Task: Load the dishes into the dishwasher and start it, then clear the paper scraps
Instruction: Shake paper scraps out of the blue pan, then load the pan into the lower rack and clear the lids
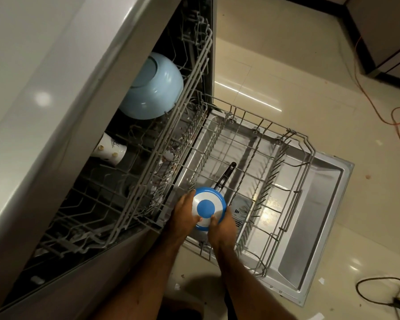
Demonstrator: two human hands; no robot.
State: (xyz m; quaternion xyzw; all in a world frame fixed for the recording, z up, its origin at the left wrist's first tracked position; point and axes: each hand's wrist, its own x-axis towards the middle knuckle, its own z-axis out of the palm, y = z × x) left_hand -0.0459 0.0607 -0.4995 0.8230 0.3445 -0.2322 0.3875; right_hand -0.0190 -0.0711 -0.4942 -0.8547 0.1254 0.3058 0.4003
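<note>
We are midway through loading. The dishwasher (328, 192) stands open with its door flat, and its lower rack (252, 172) is pulled out over the door, almost bare. The upper rack (185, 105), to the left, already carries a pale blue bowl (153, 88) and a white cup (111, 150). Our left hand (183, 213) and right hand (222, 225) both grip a small blue pan (207, 207), bottom up, at the lower rack's near left corner. Still to do, we judge: close the door, start the machine and gather the paper scraps (321, 281) from the floor.
</note>
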